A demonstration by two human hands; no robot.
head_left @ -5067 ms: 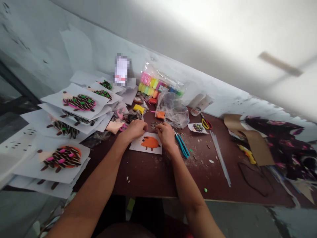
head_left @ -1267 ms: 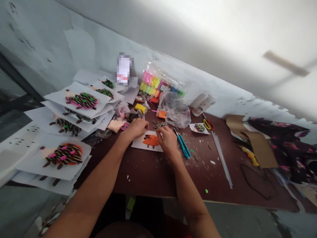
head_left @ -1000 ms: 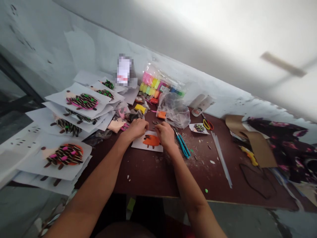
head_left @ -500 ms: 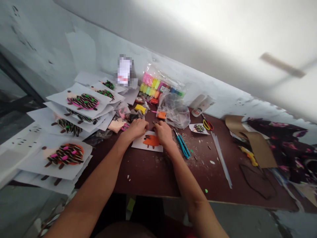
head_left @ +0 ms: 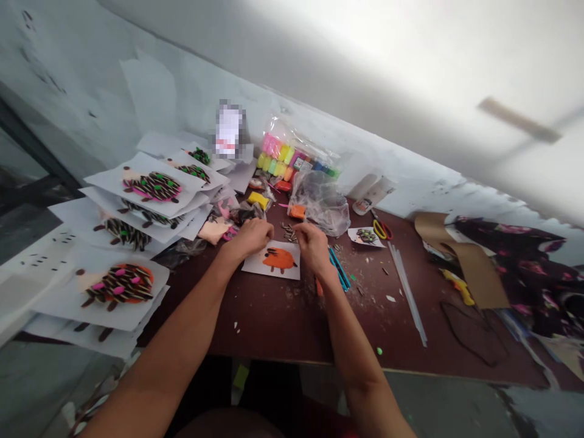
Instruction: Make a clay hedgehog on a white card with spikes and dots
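Observation:
A white card (head_left: pixel 252 266) with an orange clay animal shape (head_left: pixel 280 258) on brown legs lies on the dark red table. My left hand (head_left: pixel 256 236) rests at the card's upper left edge, its fingers bent together; what they hold, if anything, is too small to tell. Just right of the card, my right hand (head_left: pixel 312 243) has its fingers pinched, and their content cannot be made out. A small pile of striped seeds (head_left: pixel 288 233) lies between the two hands. Teal-handled pliers (head_left: pixel 338 269) are partly hidden behind my right wrist.
Stacked sheets with seed-covered hedgehogs (head_left: pixel 123 286) fill the left. Clay packs (head_left: pixel 278 158) and a plastic bag (head_left: pixel 322 204) lie at the back. Rightward are scissors (head_left: pixel 382 229), clear sticks (head_left: pixel 408 295), a yellow glue gun (head_left: pixel 457 286) and cardboard (head_left: pixel 479 274).
My right hand has moved right, off the card's edge, uncovering the seed pile and the right end of the orange shape. It now covers part of the pliers. My left hand has barely moved.

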